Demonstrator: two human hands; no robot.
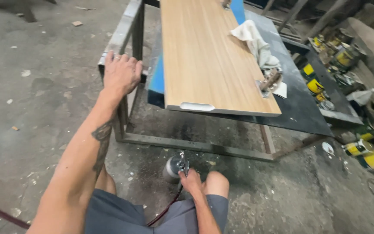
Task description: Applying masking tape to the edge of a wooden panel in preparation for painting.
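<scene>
Where dust lies, wooden panel (208, 56) on metal frame (122, 32)

The right hand (191, 181) covers the spray gun's (176, 165) grip — only the cup and top show. The red hose (165, 210) slips behind the shorts. The board's (208, 56) far end runs past the top edge. A rag (256, 43) hides part of a small tool (268, 81), too small to identify. The cans (371, 158) at right are cut off and blurred.
</scene>
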